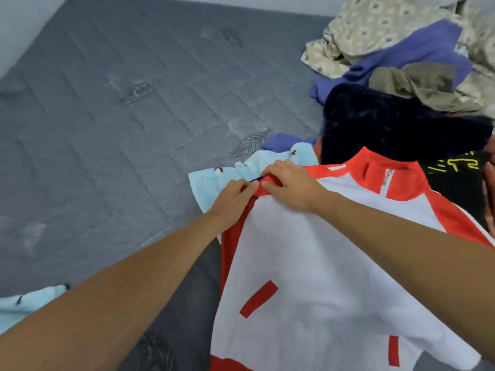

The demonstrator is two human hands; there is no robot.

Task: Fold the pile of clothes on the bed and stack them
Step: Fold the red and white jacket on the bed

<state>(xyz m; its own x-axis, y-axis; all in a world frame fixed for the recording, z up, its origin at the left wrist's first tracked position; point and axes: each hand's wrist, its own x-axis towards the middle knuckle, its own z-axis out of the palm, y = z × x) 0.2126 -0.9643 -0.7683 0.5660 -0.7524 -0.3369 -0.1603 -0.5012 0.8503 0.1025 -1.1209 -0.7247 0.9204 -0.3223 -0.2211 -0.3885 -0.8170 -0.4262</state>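
Note:
A white jacket with red sleeves and a red collar (308, 277) lies spread on the grey mattress (107, 129), collar pointing away from me. My left hand (233, 199) and my right hand (289, 187) meet at the jacket's left shoulder. Both pinch the red sleeve fabric there, fingers curled over a fold. Behind the jacket sits the unfolded pile: a dark navy garment (388, 124), a purple one (417, 54), an olive one (417, 81) and a patterned beige cloth (375, 28).
A light blue printed garment (214, 180) lies under the jacket's left shoulder, and another light blue piece (24, 303) shows at the lower left. A black garment with yellow print (460, 172) lies at the right. A grey wall (16, 22) borders the mattress at left.

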